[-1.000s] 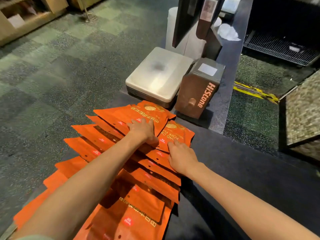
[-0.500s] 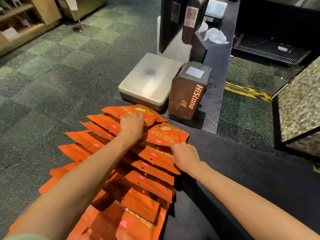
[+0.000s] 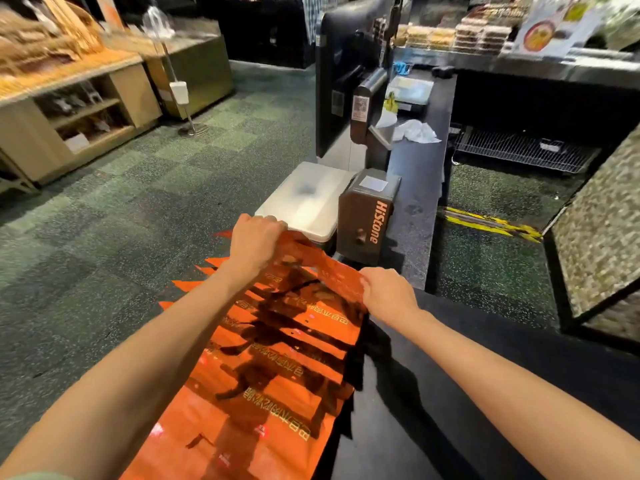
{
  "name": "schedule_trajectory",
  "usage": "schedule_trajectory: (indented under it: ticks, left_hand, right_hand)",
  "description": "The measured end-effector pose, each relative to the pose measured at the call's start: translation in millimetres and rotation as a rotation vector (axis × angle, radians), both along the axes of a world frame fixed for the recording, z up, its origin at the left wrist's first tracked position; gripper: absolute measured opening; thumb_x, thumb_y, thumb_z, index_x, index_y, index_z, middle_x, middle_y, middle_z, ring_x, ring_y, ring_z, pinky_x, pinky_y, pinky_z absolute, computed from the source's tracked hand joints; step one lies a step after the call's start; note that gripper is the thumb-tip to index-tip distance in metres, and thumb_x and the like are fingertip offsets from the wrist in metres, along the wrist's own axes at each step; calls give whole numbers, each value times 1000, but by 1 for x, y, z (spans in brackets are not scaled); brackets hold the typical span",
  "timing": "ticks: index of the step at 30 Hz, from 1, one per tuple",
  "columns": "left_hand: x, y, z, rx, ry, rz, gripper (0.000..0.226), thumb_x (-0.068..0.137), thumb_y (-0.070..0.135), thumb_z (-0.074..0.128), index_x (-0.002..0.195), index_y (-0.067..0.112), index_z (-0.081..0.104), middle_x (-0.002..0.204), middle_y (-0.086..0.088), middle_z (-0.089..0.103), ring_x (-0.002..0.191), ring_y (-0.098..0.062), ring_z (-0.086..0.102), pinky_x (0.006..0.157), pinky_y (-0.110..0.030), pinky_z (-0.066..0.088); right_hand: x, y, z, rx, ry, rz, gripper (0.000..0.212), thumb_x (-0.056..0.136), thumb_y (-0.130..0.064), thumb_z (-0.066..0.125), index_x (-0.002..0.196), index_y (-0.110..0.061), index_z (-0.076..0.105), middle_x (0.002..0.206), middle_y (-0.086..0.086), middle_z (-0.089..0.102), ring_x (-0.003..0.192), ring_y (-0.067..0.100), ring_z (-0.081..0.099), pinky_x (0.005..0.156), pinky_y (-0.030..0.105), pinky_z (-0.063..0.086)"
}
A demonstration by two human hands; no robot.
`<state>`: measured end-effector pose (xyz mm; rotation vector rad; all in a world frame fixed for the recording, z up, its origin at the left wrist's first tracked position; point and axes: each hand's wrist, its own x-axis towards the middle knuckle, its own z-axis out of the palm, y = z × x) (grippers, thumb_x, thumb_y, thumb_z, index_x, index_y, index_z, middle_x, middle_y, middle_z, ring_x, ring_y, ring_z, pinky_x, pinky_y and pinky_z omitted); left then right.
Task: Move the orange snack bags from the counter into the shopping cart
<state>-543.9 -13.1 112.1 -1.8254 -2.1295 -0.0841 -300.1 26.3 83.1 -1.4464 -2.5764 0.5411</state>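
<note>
Lifting the far edge of the top bag (image 3: 325, 268), the left hand (image 3: 254, 244) and right hand (image 3: 389, 296), earlier pressed flat, were clamped on it; the cart was unseen.

orange snack bags (image 3: 277, 375) motion-blurred and cut off at bottom edge, print unreadable, shelf goods (image 3: 41, 36) blurred

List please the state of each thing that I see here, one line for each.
Left hand: closed on the far end of the orange snack bags.
Right hand: closed on the same end.
Orange snack bags: overlapped in a row, far end lifted.
White scale: nothing on it.
</note>
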Motion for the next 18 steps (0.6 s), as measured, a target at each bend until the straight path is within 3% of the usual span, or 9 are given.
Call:
schedule_trajectory:
  ticks: [2,4,6,9,13,16,18]
  left_hand:
    - [14,-18,22,66,-12,-44,26,77,21,45,84,13,69,77,-11,66,75,-35,65,63,-36,36]
    - [27,-35,40,141,-38,-61,34,74,21,37,81,10,68,72,-14,64,68,-37,64,59,-38,39]
    - [42,-54,57,190,-68,-27,22,77,9,49,89,7,68,79,-17,63,73,-40,63,59,-42,43]
    - [65,-86,78,263,-130,-5,23,80,5,55,100,8,65,92,-16,61,79,-42,62,58,-44,44]
    - [100,-135,96,419,-123,-38,44,80,27,30,102,12,65,90,-14,58,66,-41,61,50,-39,42]
    - [128,-176,115,445,-113,19,40,84,36,37,106,19,66,92,-12,59,64,-41,61,52,-38,44]
    - [142,-205,127,485,-139,68,51,82,45,32,108,18,67,94,-13,61,65,-41,61,55,-38,44]
  right_hand:
    - [14,-14,21,58,30,-21,25,96,-24,40,96,-19,64,99,6,69,91,32,64,68,36,46]
    - [26,-26,39,108,66,-33,23,97,-22,40,89,-18,61,97,6,69,91,32,63,65,33,40]
    - [40,-38,53,158,96,-39,21,96,-20,40,85,-18,58,95,8,69,90,33,63,64,34,42]
    - [60,-62,69,176,155,-39,25,97,-22,40,92,-17,65,93,8,69,88,34,63,68,38,49]
    - [84,-97,86,199,216,1,25,97,-20,39,81,-15,58,81,7,65,79,32,60,61,37,43]
    - [103,-126,99,287,221,40,23,97,-17,39,78,-16,53,81,7,63,78,34,58,60,35,35]
    - [115,-146,110,341,235,85,21,97,-18,39,82,-18,53,82,4,62,79,31,59,61,32,34]
